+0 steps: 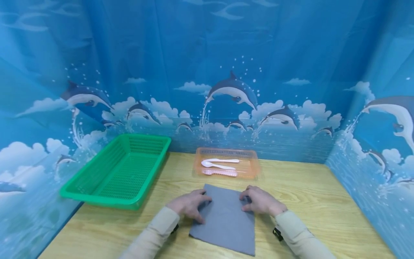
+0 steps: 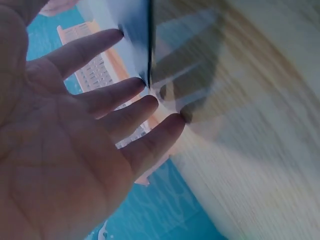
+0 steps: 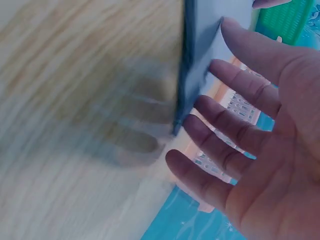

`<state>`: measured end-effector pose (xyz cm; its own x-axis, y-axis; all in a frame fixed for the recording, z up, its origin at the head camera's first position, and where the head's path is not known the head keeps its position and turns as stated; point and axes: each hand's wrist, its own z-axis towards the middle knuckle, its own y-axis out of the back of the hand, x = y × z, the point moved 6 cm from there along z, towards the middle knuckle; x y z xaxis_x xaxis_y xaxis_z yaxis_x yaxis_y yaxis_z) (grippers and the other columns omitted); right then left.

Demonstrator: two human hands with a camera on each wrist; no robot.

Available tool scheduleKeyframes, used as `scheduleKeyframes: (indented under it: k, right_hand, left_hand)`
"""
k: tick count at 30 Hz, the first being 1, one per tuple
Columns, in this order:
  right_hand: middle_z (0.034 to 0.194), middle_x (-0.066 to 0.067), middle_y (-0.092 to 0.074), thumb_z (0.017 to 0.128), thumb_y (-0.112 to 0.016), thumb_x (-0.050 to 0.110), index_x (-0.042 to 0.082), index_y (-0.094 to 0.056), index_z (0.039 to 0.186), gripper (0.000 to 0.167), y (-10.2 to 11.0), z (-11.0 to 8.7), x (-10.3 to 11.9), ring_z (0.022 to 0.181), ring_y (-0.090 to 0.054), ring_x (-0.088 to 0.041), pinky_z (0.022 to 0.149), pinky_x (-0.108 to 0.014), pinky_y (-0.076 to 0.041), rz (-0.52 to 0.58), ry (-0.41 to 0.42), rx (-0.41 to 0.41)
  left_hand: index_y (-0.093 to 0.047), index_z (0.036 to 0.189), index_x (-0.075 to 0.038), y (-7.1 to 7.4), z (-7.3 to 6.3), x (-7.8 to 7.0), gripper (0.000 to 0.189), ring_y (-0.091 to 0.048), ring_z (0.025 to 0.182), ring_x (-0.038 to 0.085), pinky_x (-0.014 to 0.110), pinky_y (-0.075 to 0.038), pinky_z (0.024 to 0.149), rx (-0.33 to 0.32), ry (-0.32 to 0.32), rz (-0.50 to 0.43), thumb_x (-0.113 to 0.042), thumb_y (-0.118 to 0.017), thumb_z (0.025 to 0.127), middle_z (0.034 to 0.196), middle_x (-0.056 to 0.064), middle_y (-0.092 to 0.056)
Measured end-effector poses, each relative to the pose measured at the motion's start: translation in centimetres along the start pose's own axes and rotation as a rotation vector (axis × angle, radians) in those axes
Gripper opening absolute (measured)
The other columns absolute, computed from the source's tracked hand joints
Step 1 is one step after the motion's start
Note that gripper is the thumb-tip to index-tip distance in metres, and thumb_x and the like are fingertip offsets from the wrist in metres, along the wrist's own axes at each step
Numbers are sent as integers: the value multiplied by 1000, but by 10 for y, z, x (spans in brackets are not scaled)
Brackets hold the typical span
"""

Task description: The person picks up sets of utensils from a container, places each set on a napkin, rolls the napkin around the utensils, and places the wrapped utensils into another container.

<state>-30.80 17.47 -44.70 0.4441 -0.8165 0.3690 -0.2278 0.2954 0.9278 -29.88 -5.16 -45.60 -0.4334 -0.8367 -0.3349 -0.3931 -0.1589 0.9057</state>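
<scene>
A flat grey sheet, apparently cloth (image 1: 226, 219), lies on the wooden table at the front middle, turned slightly askew. At its left edge is my left hand (image 1: 191, 204), thumb and fingers spread, fingertips at the grey material. My right hand (image 1: 261, 201) is at the opposite edge, near the far right corner, its fingers also apart. The left wrist view shows the extended fingers (image 2: 145, 145) beside the sheet's thin dark edge (image 2: 149, 45). From the right wrist, similarly loose fingers (image 3: 200, 175) reach along the other edge (image 3: 187, 75). Neither hand is curled round it.
Behind the sheet stands a translucent orange basket (image 1: 253, 169) holding a white spoon (image 1: 220, 165) and other white plastic cutlery (image 1: 223, 173). A large green basket (image 1: 126, 176) is at the left. A blue dolphin-print curtain (image 1: 207, 90) encloses the wooden table (image 1: 323, 201) at the back and sides.
</scene>
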Motion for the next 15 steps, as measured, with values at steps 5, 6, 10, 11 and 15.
scheduleKeyframes:
  k: [5,6,10,11,15]
  right_hand:
    - [68,9,-55,82,-79,26,19,-65,70,20,5,-2,1,62,-46,-8,57,-25,-39,7,-23,2]
    - [65,9,-54,82,-79,25,19,-62,66,24,5,-3,1,60,-45,-8,54,-24,-38,11,-27,7]
    - [61,10,-53,80,-81,23,19,-60,62,28,3,-4,-1,56,-45,-8,51,-24,-37,28,-57,28]
    - [60,10,-53,80,-81,23,19,-60,61,29,3,-4,-1,56,-44,-8,51,-23,-37,29,-66,37]
    - [55,9,-46,80,-81,25,18,-58,59,32,1,-4,-2,51,-38,-8,48,-22,-31,28,-117,46]
  left_hand:
    - [-58,136,-26,3,2,1,64,-36,142,30,45,-36,114,18,-1,-5,-24,-84,77,157,10,-35]
    - [-58,136,-25,4,2,1,62,-37,142,30,45,-36,114,17,-8,3,-22,-83,79,156,10,-36]
    - [-57,137,-23,6,4,-1,59,-40,140,30,44,-38,113,7,-21,39,-16,-79,83,154,11,-40]
    - [-57,137,-23,6,5,-1,58,-41,139,30,44,-39,113,3,-25,49,-15,-78,83,153,11,-41]
    - [-57,137,-20,7,5,-3,54,-44,137,29,42,-40,112,-12,-50,104,-11,-75,86,150,10,-45]
